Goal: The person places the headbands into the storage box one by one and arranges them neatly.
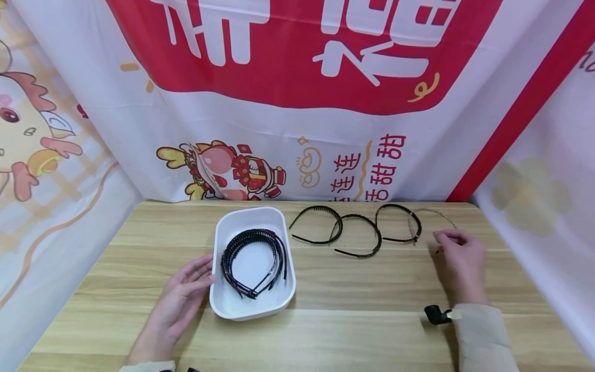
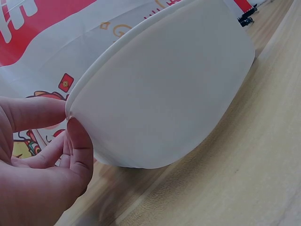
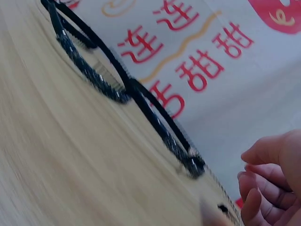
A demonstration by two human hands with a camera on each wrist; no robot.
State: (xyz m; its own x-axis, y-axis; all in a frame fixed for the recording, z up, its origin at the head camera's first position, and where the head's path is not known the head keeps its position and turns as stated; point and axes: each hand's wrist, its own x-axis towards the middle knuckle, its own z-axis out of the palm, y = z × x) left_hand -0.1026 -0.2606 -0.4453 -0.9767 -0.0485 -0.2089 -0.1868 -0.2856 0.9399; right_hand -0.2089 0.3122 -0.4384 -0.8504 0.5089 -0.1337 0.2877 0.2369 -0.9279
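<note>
A white plastic box on the table holds several black headbands. My left hand is at its left side; in the left wrist view thumb and finger meet at the box rim. Three dark headbands lie in a row toward the back: a toothed one, a middle one and a braided-looking one. A thin, pale beaded headband lies at the row's right end, partly hidden by my right hand. Right fingertips bend loosely beside it, with nothing visible between them.
The wooden table meets a printed cloth backdrop behind the headbands. More printed cloth hangs along the right side, and another cloth along the left. A small black device is at the right wrist.
</note>
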